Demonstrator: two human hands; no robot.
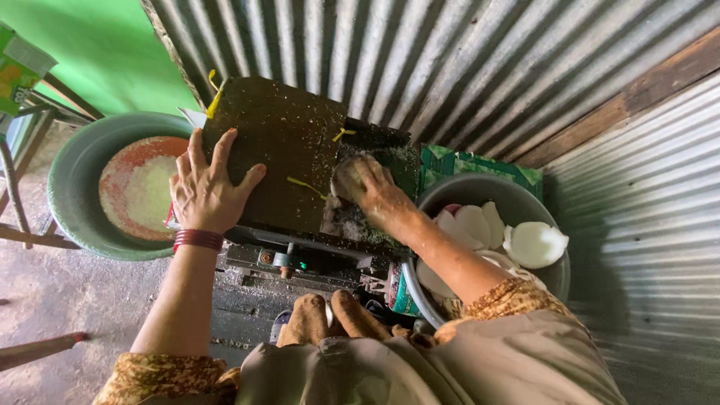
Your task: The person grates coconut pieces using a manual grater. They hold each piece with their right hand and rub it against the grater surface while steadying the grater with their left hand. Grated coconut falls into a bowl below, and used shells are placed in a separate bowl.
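Grater: dark, flecked machine [285, 142] against the corrugated wall [450, 67].
Green basin: left of the grater [67, 187], holding a red tray of white shreds [146, 191].
Grey bowl: right of the grater [517, 199], holding white coconut pieces [534, 244].
Left hand: spread flat, fingers open, on the grater's cover [204, 189]; grips nothing.
Right hand: curled over a coconut piece [346, 178], pressing it at the grater's right side [375, 196].
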